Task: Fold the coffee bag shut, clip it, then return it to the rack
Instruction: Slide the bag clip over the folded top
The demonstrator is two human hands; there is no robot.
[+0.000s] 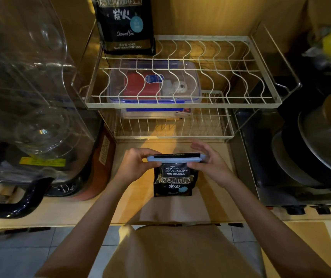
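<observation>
A black coffee bag (174, 180) stands upright on the counter in front of the wire rack (182, 104). Its folded top sits inside a long pale blue clip (175, 158) that spans the bag's width. My left hand (135, 167) pinches the clip's left end, thumb below and fingers on top. My right hand (208, 161) holds the right end with its thumb under the clip, the other fingers lifted and spread. A second, larger black coffee bag (125, 25) stands on the rack's upper shelf at the back left.
A clear lidded box (154, 83) with red and white items lies under the upper shelf. A clear plastic appliance cover (28, 81) stands at the left. Dark pans and lids (311, 149) are stacked at the right. The counter edge (120, 222) runs in front of me.
</observation>
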